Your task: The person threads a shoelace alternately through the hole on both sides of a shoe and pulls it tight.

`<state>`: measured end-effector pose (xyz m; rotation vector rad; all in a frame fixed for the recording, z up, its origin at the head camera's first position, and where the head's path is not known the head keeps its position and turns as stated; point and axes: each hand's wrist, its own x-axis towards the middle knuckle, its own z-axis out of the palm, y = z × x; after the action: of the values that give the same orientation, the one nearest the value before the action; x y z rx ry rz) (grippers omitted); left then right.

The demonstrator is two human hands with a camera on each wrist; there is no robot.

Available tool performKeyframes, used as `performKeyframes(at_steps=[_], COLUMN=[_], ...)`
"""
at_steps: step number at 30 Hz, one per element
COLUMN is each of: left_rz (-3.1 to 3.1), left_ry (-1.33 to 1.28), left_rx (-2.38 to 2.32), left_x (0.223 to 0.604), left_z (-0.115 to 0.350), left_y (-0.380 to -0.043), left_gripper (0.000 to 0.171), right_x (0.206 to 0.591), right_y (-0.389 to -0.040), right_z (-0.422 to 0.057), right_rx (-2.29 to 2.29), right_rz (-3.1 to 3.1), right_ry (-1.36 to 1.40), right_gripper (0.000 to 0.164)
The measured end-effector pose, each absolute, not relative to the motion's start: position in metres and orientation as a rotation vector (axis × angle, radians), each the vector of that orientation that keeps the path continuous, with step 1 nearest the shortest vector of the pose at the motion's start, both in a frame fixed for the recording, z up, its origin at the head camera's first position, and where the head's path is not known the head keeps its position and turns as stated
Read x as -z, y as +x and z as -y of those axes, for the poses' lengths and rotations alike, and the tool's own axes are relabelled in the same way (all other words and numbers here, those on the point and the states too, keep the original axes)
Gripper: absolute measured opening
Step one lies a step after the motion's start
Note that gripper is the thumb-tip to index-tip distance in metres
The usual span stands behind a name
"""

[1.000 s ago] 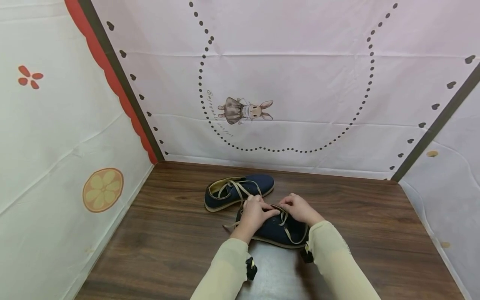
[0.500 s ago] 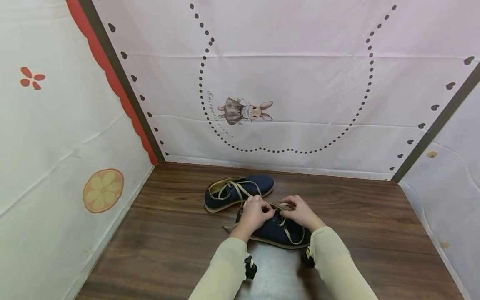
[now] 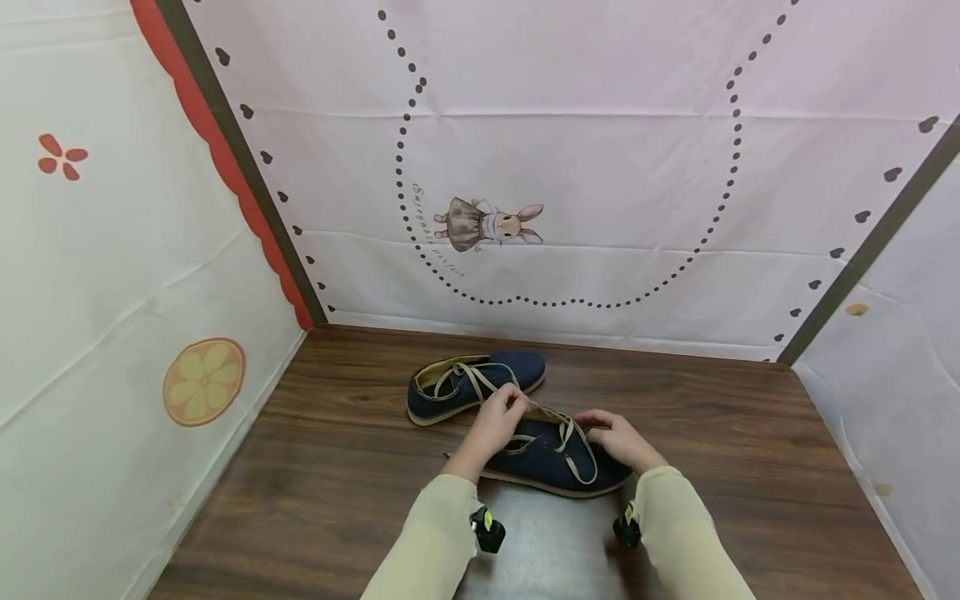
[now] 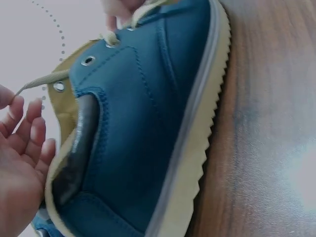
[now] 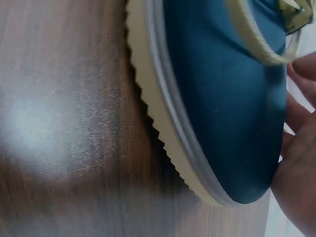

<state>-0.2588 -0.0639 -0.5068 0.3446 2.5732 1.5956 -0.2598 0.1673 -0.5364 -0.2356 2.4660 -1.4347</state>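
Note:
A navy lace-up shoe (image 3: pixel 551 458) with a cream sole stands on the wooden floor, its toe to the right. My left hand (image 3: pixel 495 423) pinches the beige shoelace (image 4: pixel 45 80) between thumb and forefinger beside the shoe's opening. The lace stretches from an eyelet to those fingertips, while the other fingers are loosely bent. My right hand (image 3: pixel 618 440) holds the shoe at its far side near the toe, thumb beside the lace loop (image 5: pixel 254 39); some of its fingers are hidden behind the shoe.
A matching navy shoe (image 3: pixel 517 367) lies just behind, its laces loose. Printed cloth walls (image 3: pixel 622 183) rise at the back and both sides of the brown wooden floor (image 3: pixel 337 467).
My left hand has moved slightly left, drawing the lace out from the eyelets. The right hand has left the eyelet area and shifted right towards the toe.

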Motion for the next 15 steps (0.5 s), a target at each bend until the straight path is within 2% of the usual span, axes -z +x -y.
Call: performKeyframes(at_steps=[6, 9, 15], left_rz=[-2.539, -2.534, -2.652], left_ry=[0.343, 0.349, 0.375], left_rx=[-1.576, -1.568, -1.514], left_x=[0.5026, 0.5036, 0.5043], left_z=[0.0693, 0.0716, 0.0735], left_y=[-0.2586, -0.2582, -0.2551], left_gripper=[0.019, 0.019, 0.018], right_x=[0.5407, 0.5377, 0.5322], right_y=[-0.2591, -0.2585, -0.2587], right_z=[-0.1671, -0.1664, -0.1584], right_rx=[1.357, 1.423, 1.569], right_rz=[-2.56, -2.561, -2.51], right_ry=[-0.303, -0.243, -0.136], right_gripper=[0.033, 0.035, 0.031])
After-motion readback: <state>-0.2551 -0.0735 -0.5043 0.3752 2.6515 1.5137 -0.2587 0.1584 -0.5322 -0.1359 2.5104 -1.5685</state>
